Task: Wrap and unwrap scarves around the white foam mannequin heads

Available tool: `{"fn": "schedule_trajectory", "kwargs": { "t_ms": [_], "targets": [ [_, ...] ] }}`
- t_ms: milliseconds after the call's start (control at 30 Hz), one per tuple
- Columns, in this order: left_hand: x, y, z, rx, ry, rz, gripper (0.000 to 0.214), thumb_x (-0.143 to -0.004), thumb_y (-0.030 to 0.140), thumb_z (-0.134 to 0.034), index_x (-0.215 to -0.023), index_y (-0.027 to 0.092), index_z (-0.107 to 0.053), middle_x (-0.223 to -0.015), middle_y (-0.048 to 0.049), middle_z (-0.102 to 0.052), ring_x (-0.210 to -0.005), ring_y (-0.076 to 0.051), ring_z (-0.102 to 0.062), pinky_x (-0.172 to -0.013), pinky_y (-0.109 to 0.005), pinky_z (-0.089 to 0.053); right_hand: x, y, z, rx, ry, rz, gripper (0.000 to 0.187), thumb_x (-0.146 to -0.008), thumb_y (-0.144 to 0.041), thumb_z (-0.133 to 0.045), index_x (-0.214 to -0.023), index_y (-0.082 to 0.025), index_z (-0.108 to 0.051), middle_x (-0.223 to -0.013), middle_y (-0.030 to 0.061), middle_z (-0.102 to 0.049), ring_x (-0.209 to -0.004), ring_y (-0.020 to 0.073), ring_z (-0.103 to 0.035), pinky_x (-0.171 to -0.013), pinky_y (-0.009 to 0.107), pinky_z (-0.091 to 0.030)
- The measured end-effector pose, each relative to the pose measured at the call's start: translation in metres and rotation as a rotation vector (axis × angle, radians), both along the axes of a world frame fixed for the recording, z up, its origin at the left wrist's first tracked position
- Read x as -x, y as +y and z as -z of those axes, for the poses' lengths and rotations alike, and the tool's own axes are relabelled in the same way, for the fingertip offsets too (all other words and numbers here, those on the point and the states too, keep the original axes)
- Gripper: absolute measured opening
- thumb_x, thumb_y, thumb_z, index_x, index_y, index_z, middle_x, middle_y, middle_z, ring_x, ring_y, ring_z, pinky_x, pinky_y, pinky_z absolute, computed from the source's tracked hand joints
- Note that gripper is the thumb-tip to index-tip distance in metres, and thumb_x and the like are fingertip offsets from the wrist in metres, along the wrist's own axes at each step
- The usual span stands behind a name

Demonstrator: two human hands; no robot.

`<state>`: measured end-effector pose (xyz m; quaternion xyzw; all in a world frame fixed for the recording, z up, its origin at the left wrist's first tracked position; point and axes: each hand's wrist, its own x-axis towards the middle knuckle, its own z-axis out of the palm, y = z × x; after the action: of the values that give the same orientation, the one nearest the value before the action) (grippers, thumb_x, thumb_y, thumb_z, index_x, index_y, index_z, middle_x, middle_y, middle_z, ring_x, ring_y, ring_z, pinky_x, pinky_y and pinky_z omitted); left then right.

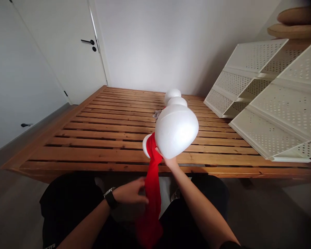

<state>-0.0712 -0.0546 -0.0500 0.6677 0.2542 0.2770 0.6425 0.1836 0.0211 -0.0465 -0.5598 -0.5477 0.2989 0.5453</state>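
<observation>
A white foam mannequin head (177, 129) is tilted over the slatted wooden surface, with its round base (145, 145) to the left. A long red cloth (152, 183) wraps around its neck and hangs down between my legs. My right hand (169, 160) grips the head at the neck from below, over part of the red cloth; the head hides most of its fingers. My left hand (131, 192), with a watch (110, 197) on the wrist, is beside the hanging cloth, thumb and fingers apart. Whether it touches the cloth is unclear.
More rounded white foam forms (173, 94) stand behind the head. A small crumpled clear piece (157, 114) lies on the slatted wood (93, 141). White perforated racks (280, 107) stand at right, with tan rounded objects (292, 30) above. A white door (64, 45) is at left.
</observation>
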Motion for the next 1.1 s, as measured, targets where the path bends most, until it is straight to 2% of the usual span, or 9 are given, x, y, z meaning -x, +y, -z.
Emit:
{"fn": "schedule_trajectory", "kwargs": {
  "t_ms": [167,300,467,667,767,833,900,967,1100],
  "targets": [
    [-0.014,0.034,0.012,-0.081,0.101,-0.339,0.05,-0.088,0.059,-0.074,-0.122,0.023,-0.071,-0.116,-0.01,-0.067,-0.104,-0.024,-0.07,-0.099,-0.044,-0.059,0.018,0.006,0.045,0.002,-0.021,-0.028,0.079,-0.077,-0.067,-0.079,-0.143,-0.026,-0.061,-0.152,0.0097,-0.061,-0.139,0.0324,-0.058,-0.128,0.053,-0.038],
    [-0.027,0.057,0.035,-0.054,0.152,-0.56,0.048,-0.086,0.057,-0.074,-0.12,0.022,-0.072,-0.124,-0.0104,-0.06,-0.103,-0.023,-0.069,-0.099,-0.045,-0.058,0.026,0.012,0.056,0.031,-0.043,-0.046,0.072,-0.083,-0.063,-0.074,-0.141,-0.024,-0.061,-0.145,0.0125,-0.066,-0.139,0.0333,-0.058,-0.125,0.053,-0.041],
    [-0.04,0.066,0.056,0.009,0.204,-0.719,0.046,-0.082,0.056,-0.076,-0.107,0.016,-0.076,-0.105,-0.0089,-0.062,-0.095,-0.024,-0.066,-0.097,-0.045,-0.056,0.038,0.019,0.064,0.108,-0.078,-0.086,0.064,-0.076,-0.054,-0.084,-0.129,-0.023,-0.068,-0.137,0.0159,-0.07,-0.14,0.0386,-0.055,-0.125,0.059,-0.039],
    [-0.044,0.073,0.053,0.046,0.143,-0.819,0.042,-0.078,0.058,-0.079,-0.09,0.017,-0.078,-0.099,-0.0089,-0.068,-0.094,-0.024,-0.066,-0.091,-0.04,-0.055,0.035,0.011,0.059,0.094,-0.077,-0.139,0.066,-0.078,-0.051,-0.083,-0.134,-0.022,-0.062,-0.137,0.0168,-0.068,-0.139,0.0376,-0.055,-0.121,0.057,-0.043],
    [-0.044,0.073,0.05,0.174,0.054,-0.834,0.045,-0.079,0.06,-0.076,-0.093,0.017,-0.077,-0.094,-0.008,-0.073,-0.091,-0.023,-0.067,-0.083,-0.036,-0.056,0.028,-0.005,0.056,0.024,-0.007,-0.023,0.076,-0.08,-0.052,-0.08,-0.143,-0.022,-0.051,-0.143,0.0172,-0.062,-0.14,0.0331,-0.055,-0.118,0.051,-0.047],
    [-0.043,0.071,0.047,0.318,-0.024,-0.8,0.047,-0.076,0.061,-0.079,-0.095,0.017,-0.077,-0.089,-0.0067,-0.075,-0.084,-0.022,-0.068,-0.074,-0.033,-0.056,0.025,-0.017,0.055,0.051,0.033,0.129,0.068,-0.083,-0.053,-0.077,-0.137,-0.023,-0.051,-0.139,0.0169,-0.063,-0.13,0.031,-0.061,-0.11,0.048,-0.053],
    [-0.041,0.068,0.043,0.472,-0.088,-0.739,0.048,-0.071,0.057,-0.085,-0.094,0.017,-0.076,-0.086,-0.0058,-0.075,-0.078,-0.02,-0.068,-0.067,-0.029,-0.054,0.023,-0.029,0.055,0.176,0.055,0.2,0.049,-0.085,-0.056,-0.073,-0.118,-0.023,-0.06,-0.119,0.0142,-0.071,-0.109,0.0292,-0.07,-0.095,0.045,-0.059],
    [-0.037,0.067,0.038,0.623,-0.118,-0.696,0.048,-0.066,0.053,-0.09,-0.094,0.017,-0.075,-0.086,-0.005,-0.075,-0.072,-0.017,-0.068,-0.063,-0.026,-0.051,0.024,-0.038,0.053,0.371,0.095,0.094,0.043,-0.086,-0.064,-0.069,-0.095,-0.022,-0.065,-0.091,0.0097,-0.074,-0.081,0.0254,-0.07,-0.072,0.039,-0.059],
    [-0.027,0.068,0.031,0.716,-0.072,-0.637,0.05,-0.062,0.053,-0.092,-0.09,0.016,-0.072,-0.082,-0.0025,-0.072,-0.062,-0.011,-0.062,-0.055,-0.022,-0.044,0.031,-0.043,0.049,0.664,0.296,-0.171,0.052,-0.083,-0.071,-0.067,-0.077,-0.019,-0.068,-0.07,0.0063,-0.071,-0.048,0.0152,-0.059,-0.042,0.026,-0.038]
  ]
}}
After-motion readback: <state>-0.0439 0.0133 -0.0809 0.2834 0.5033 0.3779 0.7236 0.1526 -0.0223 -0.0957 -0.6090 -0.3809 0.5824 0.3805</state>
